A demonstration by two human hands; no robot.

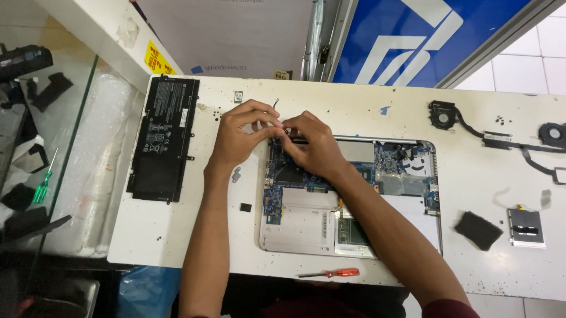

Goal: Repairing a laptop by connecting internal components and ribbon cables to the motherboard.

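Note:
An opened silver laptop base [305, 234] lies on the white worktable [389, 113], its blue circuit board [272, 200] exposed. My left hand [239, 134] and my right hand [313, 144] meet over the board's top left corner. Both pinch a small thin part with a dark wire [277, 103] rising from it; the part itself is too small to make out. My right forearm crosses the laptop diagonally and hides part of the board.
A flat black battery pack [163, 136] lies at the left. A red-handled screwdriver [332, 272] rests at the front edge. Two black fans joined by a heat pipe [500, 135] sit at the right, with a black pad [478, 229] and a metal bracket [526, 226]. A green screwdriver [43, 185] lies off-table left.

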